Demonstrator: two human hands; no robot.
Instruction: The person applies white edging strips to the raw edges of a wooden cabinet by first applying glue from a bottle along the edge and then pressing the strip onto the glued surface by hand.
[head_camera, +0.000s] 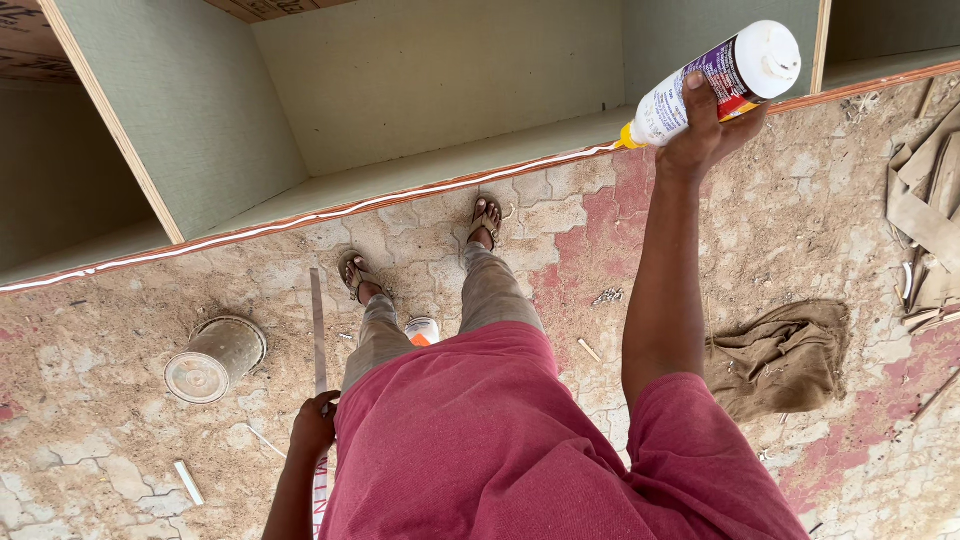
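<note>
Glue bottle (715, 80), tipped nozzle-down on the cabinet's front edge (400, 200), sits wrapped in the right hand (705, 130); left hand's fingers (315, 425) clasp a thin strip (318, 330). Squeezing unevenly could drip glue onto the paving (780, 230).

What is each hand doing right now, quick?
Left hand: closed around a long thin strip.
Right hand: closed around a glue bottle, nozzle at the cabinet edge.
</note>
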